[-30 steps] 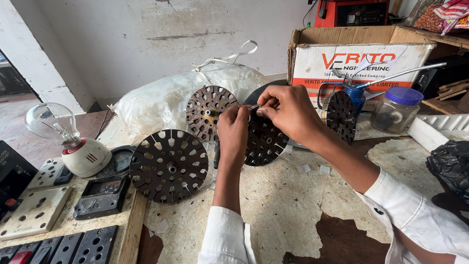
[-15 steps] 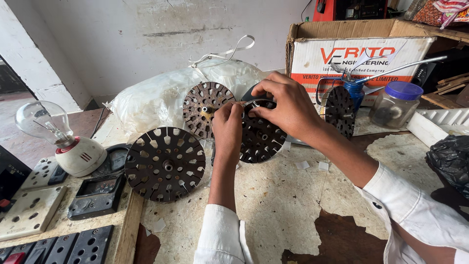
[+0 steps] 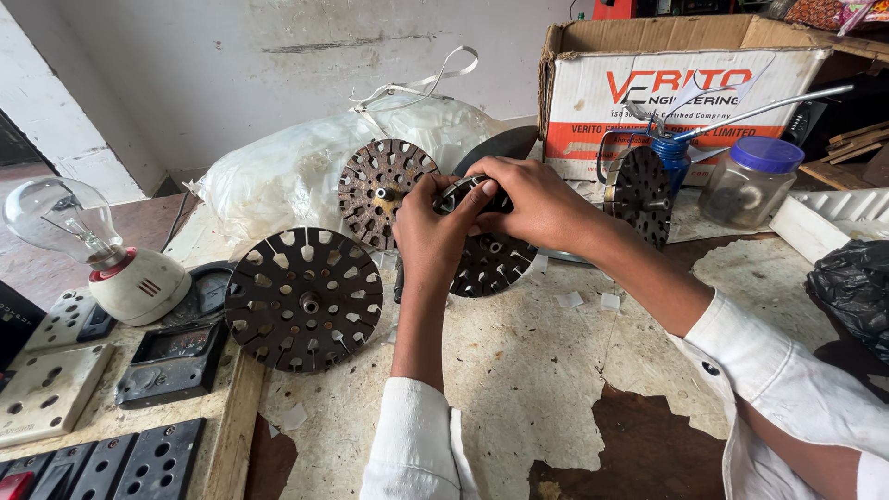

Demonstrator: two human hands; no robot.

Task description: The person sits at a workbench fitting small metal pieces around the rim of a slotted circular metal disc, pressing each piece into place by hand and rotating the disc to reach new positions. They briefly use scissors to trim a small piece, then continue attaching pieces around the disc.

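Observation:
Both of my hands grip one dark slotted metal disc (image 3: pixel 491 261) that stands on edge on the worn bench. My left hand (image 3: pixel 431 231) clasps its upper left rim. Over the top rim lies my right hand (image 3: pixel 532 206), fingers curled around it. A larger dark slotted disc (image 3: pixel 304 298) lies flat to the left. Behind my left hand a rusty brown disc (image 3: pixel 381 190) leans against a plastic bag. Another dark disc (image 3: pixel 641 193) stands on edge to the right.
A cardboard box (image 3: pixel 593 102) stands at the back right, with a blue oil can (image 3: pixel 676 153) and a blue-lidded jar (image 3: pixel 748 181) before it. At left are a bulb on a white holder (image 3: pixel 130 278), a meter (image 3: pixel 174 363) and switch plates (image 3: pixel 42 389). A black bag (image 3: pixel 857 287) sits far right.
My hands and the disc they hold have stayed together at the bench's middle; my right hand has shifted slightly further over the top rim. The view has dipped a little.

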